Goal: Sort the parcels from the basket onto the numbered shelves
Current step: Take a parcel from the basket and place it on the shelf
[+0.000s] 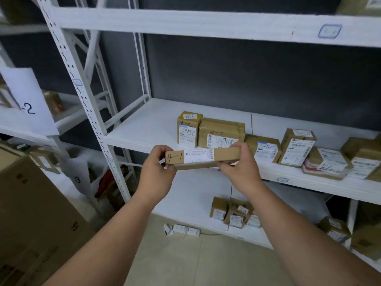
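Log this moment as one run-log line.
stage: reading label | left hand and right hand: gripping ends of long parcel marked 4-1 | shelf behind: parcels marked 4-2

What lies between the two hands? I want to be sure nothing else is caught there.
Only the long parcel marked 4-1 spans the gap in the head view: the left hand grips one end, the right hand the other.

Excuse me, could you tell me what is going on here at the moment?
A person holds a long flat parcel marked 4-1 by its ends, left hand and right hand, in front of a white shelf. Several boxes there are marked 4-2, like this box. The parcel is not yet placed.
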